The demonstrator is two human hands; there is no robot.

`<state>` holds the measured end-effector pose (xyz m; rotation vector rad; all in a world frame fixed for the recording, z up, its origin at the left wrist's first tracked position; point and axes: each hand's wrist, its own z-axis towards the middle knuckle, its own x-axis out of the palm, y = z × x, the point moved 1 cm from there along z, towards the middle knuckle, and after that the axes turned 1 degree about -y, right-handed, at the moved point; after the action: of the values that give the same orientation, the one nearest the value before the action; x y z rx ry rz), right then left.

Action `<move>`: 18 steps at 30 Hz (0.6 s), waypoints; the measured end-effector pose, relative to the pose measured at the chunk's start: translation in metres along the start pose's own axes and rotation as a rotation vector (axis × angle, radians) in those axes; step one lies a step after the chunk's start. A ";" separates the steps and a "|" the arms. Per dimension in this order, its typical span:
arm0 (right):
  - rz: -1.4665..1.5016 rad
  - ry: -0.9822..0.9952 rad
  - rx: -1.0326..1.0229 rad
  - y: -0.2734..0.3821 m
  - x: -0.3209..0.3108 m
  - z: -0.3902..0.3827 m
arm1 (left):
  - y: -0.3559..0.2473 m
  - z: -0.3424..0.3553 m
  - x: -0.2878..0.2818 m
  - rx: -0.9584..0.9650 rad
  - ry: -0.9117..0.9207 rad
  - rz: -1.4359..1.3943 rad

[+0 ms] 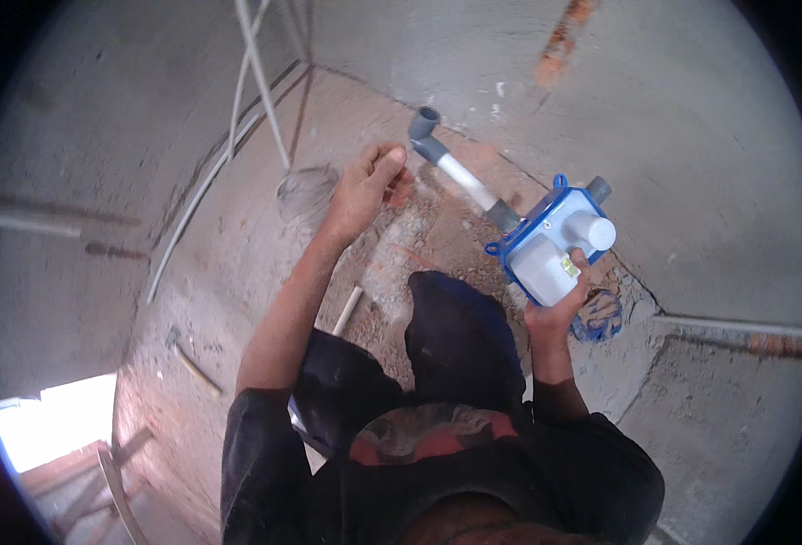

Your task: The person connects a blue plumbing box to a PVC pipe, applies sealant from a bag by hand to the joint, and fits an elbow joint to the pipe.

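In the head view, the right hand (pixel 557 309) grips a blue-rimmed white plastic box (pixel 539 267) at its lower edge, the thumb over the front face and the other fingers hidden behind it. A round white cap (pixel 602 234) stands out from that face, and a short grey pipe stub (pixel 599 189) leaves the upper right side. From the opposite side a grey coupling (pixel 503 216) carries a white pipe (pixel 465 180) whose long axis slants up and to the left, ending in a grey elbow (pixel 428 147) with its open mouth turned away from the person.

The left hand (pixel 366 189) hangs just left of that elbow, apart from it and clearly nearer to it than the right hand is. Its fingers are half curled, the thumb close to the forefinger; at this blur I cannot tell whether something small is pinched there.

On the floor, a short white pipe piece (pixel 348 311) lies near the knees, and a hammer (pixel 192 363) lies farther left.
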<state>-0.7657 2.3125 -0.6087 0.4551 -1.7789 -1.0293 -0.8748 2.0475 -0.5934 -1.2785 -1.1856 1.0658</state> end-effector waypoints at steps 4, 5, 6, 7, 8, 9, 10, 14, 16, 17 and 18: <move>-0.034 -0.281 -0.192 0.022 -0.048 0.027 | 0.017 0.013 0.019 -0.067 0.076 0.139; -0.037 -0.342 -0.236 0.031 -0.055 0.032 | 0.024 0.014 0.018 -0.076 0.089 0.157; -0.039 -0.414 -0.240 0.039 -0.066 0.039 | 0.031 0.016 0.015 -0.091 0.110 0.160; -0.046 -0.446 -0.312 0.045 -0.079 0.044 | 0.038 0.020 0.014 -0.105 0.131 0.161; -0.053 -0.475 -0.380 0.049 -0.091 0.049 | 0.044 0.022 0.013 -0.120 0.147 0.163; -0.061 -0.502 -0.447 0.055 -0.102 0.053 | 0.049 0.026 0.014 -0.121 0.138 0.149; -0.101 -0.545 -0.425 0.062 -0.113 0.056 | 0.050 0.028 0.016 -0.125 0.127 0.134; -0.084 -0.606 -0.563 0.080 -0.141 0.061 | 0.064 0.033 0.020 -0.141 0.072 0.090; -0.039 -0.668 -0.606 0.088 -0.141 0.059 | 0.070 0.034 0.017 -0.155 0.059 0.089; -0.046 -0.689 -0.615 0.093 -0.137 0.056 | 0.071 0.034 0.017 -0.159 0.048 0.089; -0.054 -0.710 -0.623 0.098 -0.133 0.051 | 0.072 0.034 0.015 -0.164 0.037 0.088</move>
<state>-0.7383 2.4830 -0.6122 -0.2955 -1.8942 -1.8531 -0.9019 2.0691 -0.6670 -1.4836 -1.2180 1.0202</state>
